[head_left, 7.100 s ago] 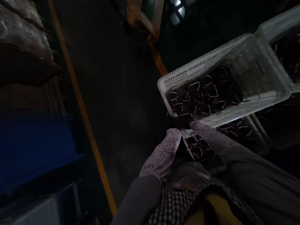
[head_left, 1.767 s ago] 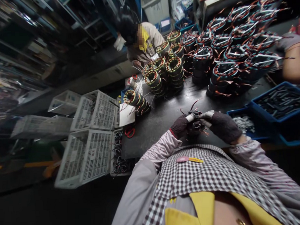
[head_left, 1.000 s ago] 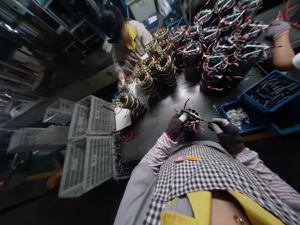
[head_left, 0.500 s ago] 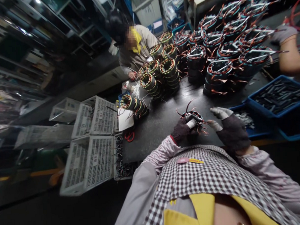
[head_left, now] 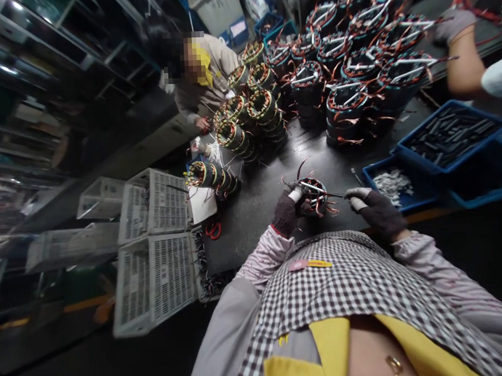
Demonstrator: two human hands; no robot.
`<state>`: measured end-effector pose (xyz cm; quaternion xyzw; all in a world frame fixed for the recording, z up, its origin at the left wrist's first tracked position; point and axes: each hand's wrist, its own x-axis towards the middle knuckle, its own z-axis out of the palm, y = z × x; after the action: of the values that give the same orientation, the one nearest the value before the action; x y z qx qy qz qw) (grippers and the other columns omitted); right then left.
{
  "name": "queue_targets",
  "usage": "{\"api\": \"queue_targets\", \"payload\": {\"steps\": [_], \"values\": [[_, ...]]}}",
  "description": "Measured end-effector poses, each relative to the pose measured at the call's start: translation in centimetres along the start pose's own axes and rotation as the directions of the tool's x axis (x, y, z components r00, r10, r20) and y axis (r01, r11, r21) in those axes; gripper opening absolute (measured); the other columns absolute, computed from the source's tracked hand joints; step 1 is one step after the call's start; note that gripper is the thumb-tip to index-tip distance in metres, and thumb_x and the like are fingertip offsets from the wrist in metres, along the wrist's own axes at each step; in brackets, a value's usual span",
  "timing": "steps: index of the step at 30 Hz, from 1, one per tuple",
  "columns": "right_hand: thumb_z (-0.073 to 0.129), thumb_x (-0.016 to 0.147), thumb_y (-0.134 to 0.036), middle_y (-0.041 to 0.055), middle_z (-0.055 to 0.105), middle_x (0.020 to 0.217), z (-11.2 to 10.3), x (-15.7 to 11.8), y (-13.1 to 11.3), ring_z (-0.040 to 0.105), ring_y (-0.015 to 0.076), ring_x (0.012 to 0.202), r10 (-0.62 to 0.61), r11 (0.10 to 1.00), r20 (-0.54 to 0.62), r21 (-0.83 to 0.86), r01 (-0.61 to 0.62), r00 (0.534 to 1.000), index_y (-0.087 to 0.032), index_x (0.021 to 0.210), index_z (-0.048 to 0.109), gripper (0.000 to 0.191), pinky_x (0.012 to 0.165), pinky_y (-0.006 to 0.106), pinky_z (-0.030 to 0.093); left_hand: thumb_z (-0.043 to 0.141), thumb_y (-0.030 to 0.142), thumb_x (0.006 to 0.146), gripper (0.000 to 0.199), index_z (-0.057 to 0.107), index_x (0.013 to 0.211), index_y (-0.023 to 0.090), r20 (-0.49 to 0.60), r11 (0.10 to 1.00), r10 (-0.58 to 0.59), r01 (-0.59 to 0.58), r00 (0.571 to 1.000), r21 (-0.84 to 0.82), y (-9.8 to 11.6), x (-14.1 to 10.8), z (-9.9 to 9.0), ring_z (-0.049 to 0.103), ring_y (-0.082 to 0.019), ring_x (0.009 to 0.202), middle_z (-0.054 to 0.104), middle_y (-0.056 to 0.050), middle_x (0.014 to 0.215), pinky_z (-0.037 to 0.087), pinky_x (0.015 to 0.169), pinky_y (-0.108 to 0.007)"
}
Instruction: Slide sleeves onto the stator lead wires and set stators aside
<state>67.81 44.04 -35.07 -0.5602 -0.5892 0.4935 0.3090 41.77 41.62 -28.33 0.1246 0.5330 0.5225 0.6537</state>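
On the dark table in front of me sits a wound motor stator (head_left: 317, 189), a ring with loose copper leads and a white sleeve across its top. My left hand (head_left: 288, 207), in a dark glove with pale fingertips, grips the stator's left side. To its right, my right hand (head_left: 374, 209), gloved the same way, has its fingers closed on the end of a thin dark wire lead (head_left: 335, 195) stretching from the stator. Whether that lead wears a sleeve is too small to tell.
Stacked stators (head_left: 347, 103) fill the table's far side. Blue bins of dark tubes (head_left: 448, 132) and white sleeves (head_left: 394, 184) stand at right. Red scissors (head_left: 213, 230) and grey crates (head_left: 171, 269) are at left. A co-worker (head_left: 212, 62) sits across; another person's gloved hand (head_left: 456, 25) reaches in at right.
My right hand, earlier spread apart beside the stator, has closed on a dark lead. My left hand has shifted to the stator's left side, exposing more of its top. The whole view has shifted slightly.
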Motion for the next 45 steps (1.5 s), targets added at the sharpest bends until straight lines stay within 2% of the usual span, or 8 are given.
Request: {"api": "queue_targets", "payload": {"steps": [8, 13, 20, 27, 33, 37, 42, 45], "values": [[0.07, 0.088, -0.048, 0.0034, 0.074, 0.075, 2.2, 2.5, 3.3, 0.068, 0.022, 0.071, 0.085, 0.995, 0.051, -0.065, -0.081, 0.995, -0.023, 0.096, 0.081, 0.029, 0.072, 0.037, 0.059, 0.092, 0.024, 0.081, 0.033, 0.075, 0.109, 0.017, 0.016, 1.0, -0.013, 0.013, 1.0, 0.008, -0.3, 0.0, 0.8, 0.072, -0.012, 0.076, 0.081, -0.004, 0.099, 0.056, 0.074, -0.024], [0.073, 0.086, -0.049, 0.0035, 0.075, 0.077, 2.4, 2.4, 3.5, 0.071, 0.0225, 0.072, 0.188, 0.979, 0.01, 0.074, -0.188, 0.982, -0.023, 0.098, 0.079, 0.03, 0.071, 0.037, 0.061, 0.093, 0.022, 0.072, 0.047, 0.075, 0.115, 0.014, 0.098, 1.0, 0.021, -0.02, 0.995, -0.01, -0.2, -0.4, 0.6, 0.077, -0.018, 0.088, 0.082, -0.008, 0.105, 0.06, 0.079, -0.028], [0.073, 0.085, -0.042, 0.005, 0.075, 0.072, 2.9, 2.5, 2.7, 0.07, 0.021, 0.066, 0.25, 0.932, 0.086, 0.249, -0.264, 0.964, -0.021, 0.094, 0.076, 0.022, 0.063, 0.033, 0.057, 0.095, 0.022, 0.072, 0.039, 0.07, 0.103, 0.016, 0.026, 1.0, -0.015, 0.015, 1.0, 0.003, -0.6, 0.0, -0.1, 0.07, -0.013, 0.066, 0.079, -0.004, 0.088, 0.056, 0.067, -0.025], [0.073, 0.088, -0.041, 0.0065, 0.078, 0.08, 3.6, 2.5, 2.8, 0.071, 0.0214, 0.068, 0.231, 0.93, 0.085, 0.275, -0.246, 0.969, -0.024, 0.094, 0.072, 0.018, 0.064, 0.032, 0.059, 0.094, 0.02, 0.072, 0.041, 0.073, 0.107, 0.016, 0.068, 0.999, -0.039, 0.04, 0.997, -0.003, -0.2, -0.1, -0.3, 0.079, -0.019, 0.086, 0.083, -0.008, 0.107, 0.062, 0.079, -0.028], [0.07, 0.085, -0.045, 0.0038, 0.079, 0.082, 6.0, 3.5, 3.2, 0.071, 0.0205, 0.077, 0.133, 0.985, 0.116, 0.098, -0.145, 0.984, -0.021, 0.091, 0.075, 0.025, 0.073, 0.032, 0.061, 0.097, 0.024, 0.068, 0.044, 0.073, 0.103, 0.014, 0.105, 0.997, -0.048, 0.041, 0.993, 0.067, -0.1, 0.2, -0.1, 0.07, -0.013, 0.068, 0.078, -0.004, 0.089, 0.056, 0.066, -0.024], [0.065, 0.088, -0.038, 0.0067, 0.082, 0.09, 4.7, 4.1, 2.4, 0.075, 0.0244, 0.084, 0.072, 0.997, 0.193, -0.032, -0.067, 0.979, -0.021, 0.096, 0.077, 0.022, 0.082, 0.04, 0.063, 0.097, 0.026, 0.066, 0.049, 0.071, 0.106, 0.016, 0.152, 0.996, -0.044, 0.03, 0.987, 0.088, 0.1, 0.0, 0.5, 0.069, -0.013, 0.07, 0.079, -0.005, 0.093, 0.053, 0.063, -0.023], [0.061, 0.099, -0.047, 0.0129, 0.083, 0.115, 0.2, 2.4, -2.3, 0.078, 0.0311, 0.104, -0.092, 0.991, -0.095, -0.101, 0.082, 0.991, -0.022, 0.129, 0.077, 0.042, 0.103, 0.055, 0.062, 0.1, 0.033, 0.065, 0.059, 0.072, 0.115, 0.017, 0.249, 0.994, -0.062, 0.038, 0.967, 0.1, 0.8, -1.4, 1.5, 0.07, -0.014, 0.076, 0.078, -0.009, 0.106, 0.053, 0.062, -0.022], [0.07, 0.095, -0.048, 0.0123, 0.082, 0.125, -0.3, 1.4, -6.4, 0.077, 0.0326, 0.113, -0.337, 0.934, 0.041, -0.107, 0.34, 0.94, -0.025, 0.128, 0.079, 0.041, 0.106, 0.052, 0.062, 0.101, 0.036, 0.066, 0.06, 0.07, 0.114, 0.018, 0.315, 0.993, -0.057, 0.022, 0.947, 0.113, 0.8, -1.6, 2.3, 0.071, -0.015, 0.076, 0.075, -0.007, 0.103, 0.053, 0.062, -0.023]]}}
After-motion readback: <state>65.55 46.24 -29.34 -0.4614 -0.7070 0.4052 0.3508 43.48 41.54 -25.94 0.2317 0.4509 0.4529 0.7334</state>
